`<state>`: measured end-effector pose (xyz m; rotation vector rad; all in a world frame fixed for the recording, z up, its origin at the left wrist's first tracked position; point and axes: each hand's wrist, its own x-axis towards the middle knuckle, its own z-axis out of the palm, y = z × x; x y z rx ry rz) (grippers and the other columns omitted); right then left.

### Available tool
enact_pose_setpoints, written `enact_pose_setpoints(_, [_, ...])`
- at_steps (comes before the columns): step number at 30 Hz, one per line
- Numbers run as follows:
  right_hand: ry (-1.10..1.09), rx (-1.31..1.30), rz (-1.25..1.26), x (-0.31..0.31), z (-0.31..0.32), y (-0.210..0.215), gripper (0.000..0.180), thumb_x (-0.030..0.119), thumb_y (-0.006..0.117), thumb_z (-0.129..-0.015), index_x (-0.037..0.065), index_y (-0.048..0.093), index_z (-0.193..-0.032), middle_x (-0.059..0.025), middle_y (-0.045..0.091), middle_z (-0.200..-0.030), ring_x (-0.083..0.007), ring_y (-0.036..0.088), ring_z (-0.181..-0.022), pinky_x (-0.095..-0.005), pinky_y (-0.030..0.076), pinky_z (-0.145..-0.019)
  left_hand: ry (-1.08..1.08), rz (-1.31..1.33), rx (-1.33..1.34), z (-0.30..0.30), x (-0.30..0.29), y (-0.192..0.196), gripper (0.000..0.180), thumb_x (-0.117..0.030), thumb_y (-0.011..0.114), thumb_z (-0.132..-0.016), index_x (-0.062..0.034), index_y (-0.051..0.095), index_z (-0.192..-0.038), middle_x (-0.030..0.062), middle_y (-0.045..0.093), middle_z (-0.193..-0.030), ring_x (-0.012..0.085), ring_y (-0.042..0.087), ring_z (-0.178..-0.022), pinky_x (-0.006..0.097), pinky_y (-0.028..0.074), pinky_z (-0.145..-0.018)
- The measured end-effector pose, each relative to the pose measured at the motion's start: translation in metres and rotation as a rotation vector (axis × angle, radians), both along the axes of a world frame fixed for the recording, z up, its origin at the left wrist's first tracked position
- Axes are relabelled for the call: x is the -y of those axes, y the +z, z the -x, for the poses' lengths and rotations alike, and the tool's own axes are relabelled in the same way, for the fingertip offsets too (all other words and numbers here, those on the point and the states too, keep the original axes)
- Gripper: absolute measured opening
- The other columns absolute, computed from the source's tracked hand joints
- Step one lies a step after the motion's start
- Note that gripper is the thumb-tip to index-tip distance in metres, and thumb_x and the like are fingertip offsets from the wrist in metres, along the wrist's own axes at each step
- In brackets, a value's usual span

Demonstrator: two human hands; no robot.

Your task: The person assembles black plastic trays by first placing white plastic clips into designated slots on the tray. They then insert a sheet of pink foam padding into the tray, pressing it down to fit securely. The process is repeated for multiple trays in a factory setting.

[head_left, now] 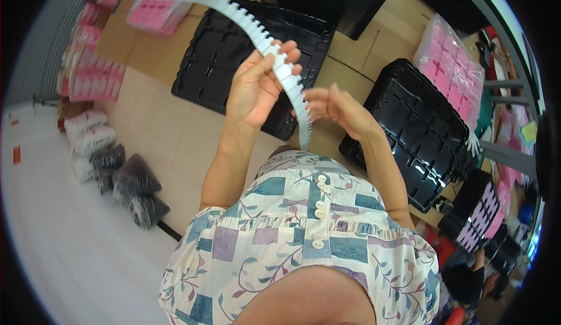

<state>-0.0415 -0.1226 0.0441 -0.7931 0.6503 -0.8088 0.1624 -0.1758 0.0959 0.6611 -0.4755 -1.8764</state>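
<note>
Pale floor (158,126) with brown cardboard (125,40), and over both a black moulded tray (210,62)

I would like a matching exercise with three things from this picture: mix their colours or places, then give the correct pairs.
1. toothed strip
2. dark bags
3. wrapped bundle at upper right

A. at the picture's left, next to white bags
B. pink
C. held in the left hand

Pairs: 1-C; 2-A; 3-B
</note>
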Motion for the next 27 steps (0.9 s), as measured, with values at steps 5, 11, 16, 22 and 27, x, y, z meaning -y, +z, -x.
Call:
enact_pose_setpoints(5, [-0.079,-0.125,0.051,-0.015,0.002,0.012,0.035,-0.002,0.063,-0.085,-0.002,0.058,-0.12,-0.0076,0.068,-0.104,-0.0113,0.063,-0.09,-0.025,0.048,-0.085,-0.013,-0.014,-0.034,0.002,0.039,-0.016,0.026,-0.004,0.049,-0.098,0.0054,0.049,-0.122,0.0239,0.055,-0.127,0.0319,0.056,-0.119,0.048,0.049,-0.103])
enact_pose_setpoints(11, [-0.412,-0.118,0.077,0.016,-0.004,0.018,0.032,0.003,0.065,-0.085,-0.002,0.059,-0.116,-0.007,0.069,-0.098,-0.0094,0.063,-0.082,-0.0247,0.05,-0.072,-0.254,0.122,0.249,0.024,-0.007,-0.043,0.061,-0.042,0.044,-0.101,0.0042,0.034,-0.14,0.0168,0.056,-0.128,0.0244,0.056,-0.119,0.037,0.045,-0.101])
enact_pose_setpoints(16, [-0.496,-0.037,0.072,0.04,0.009,0.015,0.034,0.01,0.065,-0.089,-0.005,0.055,-0.119,-0.0107,0.069,-0.1,-0.0121,0.064,-0.088,-0.0253,0.05,-0.075,-0.415,0.133,0.624,0.037,-0.065,-0.042,0.031,-0.008,0.058,-0.094,0.0056,0.057,-0.122,0.0176,0.069,-0.105,0.0217,0.067,-0.096,0.034,0.055,-0.086])
enact_pose_setpoints(22, [-0.285,0.184,-0.166,-0.011,0.011,-0.009,0.033,0.027,0.057,-0.098,-0.002,0.06,-0.115,-0.0103,0.067,-0.097,-0.0153,0.064,-0.091,-0.0272,0.05,-0.081,-0.125,-0.07,0.069,0.057,-0.064,-0.019,0.033,-0.009,0.047,-0.097,0.0084,0.051,-0.126,0.0248,0.06,-0.121,0.0307,0.063,-0.11,0.042,0.053,-0.094])
enact_pose_setpoints(27, [-0.119,-0.107,-0.028,-0.07,0.03,-0.001,0.025,0.023,0.057,-0.097,0.001,0.063,-0.107,-0.0051,0.067,-0.086,-0.0113,0.061,-0.072,-0.0215,0.048,-0.077,-0.031,-0.025,0.126,0.064,-0.071,-0.019,0.036,-0.012,0.045,-0.098,0.0078,0.049,-0.128,0.0251,0.057,-0.126,0.0318,0.058,-0.117,0.042,0.05,-0.1])
